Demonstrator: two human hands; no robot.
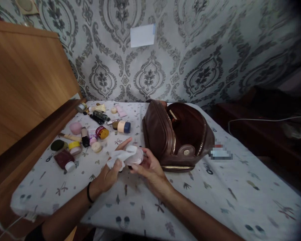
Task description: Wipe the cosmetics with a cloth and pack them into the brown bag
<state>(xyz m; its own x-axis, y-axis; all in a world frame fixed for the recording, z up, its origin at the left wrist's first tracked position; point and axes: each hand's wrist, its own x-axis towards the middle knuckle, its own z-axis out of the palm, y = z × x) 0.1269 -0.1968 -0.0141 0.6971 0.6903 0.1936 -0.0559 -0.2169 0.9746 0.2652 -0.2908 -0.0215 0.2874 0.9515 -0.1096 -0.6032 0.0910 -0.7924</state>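
I have the left hand (112, 171) holding a white cloth (122, 156) against a round, pale container (139, 156) gripped by the right hand (152, 170). Leftward I see a yellow-lidded jar (74, 147), a pink tube (120, 110) and a dark red bottle (64, 159) on the patterned surface (102, 212); rightward, an open brown bag (153, 129).

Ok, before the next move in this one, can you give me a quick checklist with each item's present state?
1. Right grip holding the round container: ok.
2. Left grip holding the white cloth: ok, pinched under the thumb.
3. White cloth up at the round container: ok, it overlaps it in view.
4. Round container wiped clean: cannot tell, partly covered.
5. Brown bag open: ok, it gapes wide.
6. Dark red bottle upright: not ok, it lies on its side, white cap on.
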